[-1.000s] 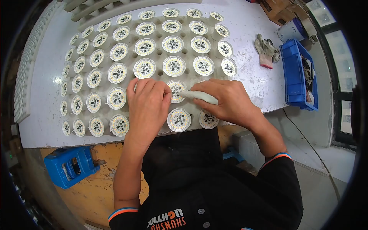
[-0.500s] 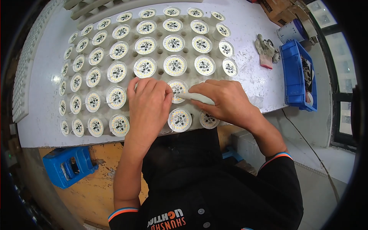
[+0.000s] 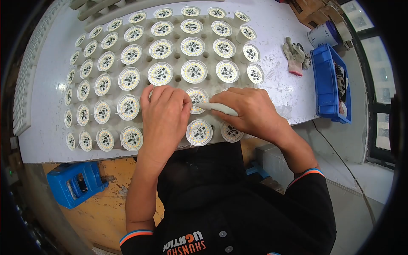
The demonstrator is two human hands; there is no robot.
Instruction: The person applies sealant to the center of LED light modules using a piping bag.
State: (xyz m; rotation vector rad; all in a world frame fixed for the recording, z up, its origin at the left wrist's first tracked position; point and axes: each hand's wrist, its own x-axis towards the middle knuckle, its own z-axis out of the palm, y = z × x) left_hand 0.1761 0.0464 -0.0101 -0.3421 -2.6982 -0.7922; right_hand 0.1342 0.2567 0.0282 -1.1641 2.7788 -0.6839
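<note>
Rows of round white LED lamp bases with yellow circuit discs fill a white foam tray (image 3: 174, 57) on the table. My right hand (image 3: 250, 112) grips a pale pen-like tool (image 3: 219, 108), and its tip touches one lamp base (image 3: 196, 100) in the second row from the front. My left hand (image 3: 163, 117) rests palm down beside that base, fingertips at its left rim, covering the lamp bases under it. Another lamp base (image 3: 199, 132) sits just below the tool.
A pair of grey work gloves (image 3: 294, 54) lies at the right of the tray. A blue bin (image 3: 329, 80) stands at the table's right edge, with a tape roll (image 3: 323, 34) behind it. A blue box (image 3: 74, 183) sits below the table's front edge.
The view has shifted slightly, so the tray sits a little higher and more to the left. Both hands stay on the same lamp base.
</note>
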